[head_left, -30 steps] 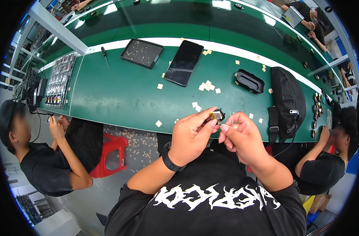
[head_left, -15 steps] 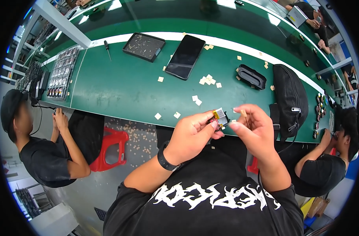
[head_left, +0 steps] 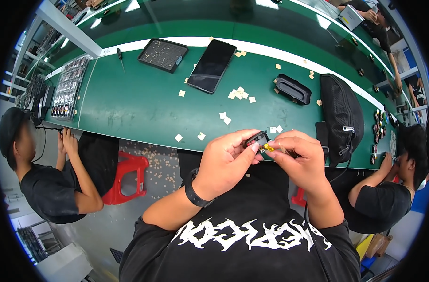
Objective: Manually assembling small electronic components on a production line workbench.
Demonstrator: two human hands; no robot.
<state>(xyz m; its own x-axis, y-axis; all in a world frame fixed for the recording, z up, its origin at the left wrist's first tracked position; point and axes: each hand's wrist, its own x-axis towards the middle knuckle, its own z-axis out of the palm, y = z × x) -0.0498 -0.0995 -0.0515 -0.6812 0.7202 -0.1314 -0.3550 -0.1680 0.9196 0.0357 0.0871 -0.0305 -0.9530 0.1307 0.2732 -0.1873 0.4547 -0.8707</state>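
Black electronic housing (head_left: 257,138) sits just right of the frame's centre, clamped between the thumb and fingers of the left hand (head_left: 226,160). The right hand (head_left: 300,156) has thumb and forefinger pinched together on a yellow part (head_left: 269,147) at the housing's right side. A black smartphone (head_left: 211,66) lies at upper centre, a black waist bag (head_left: 341,117) at right.
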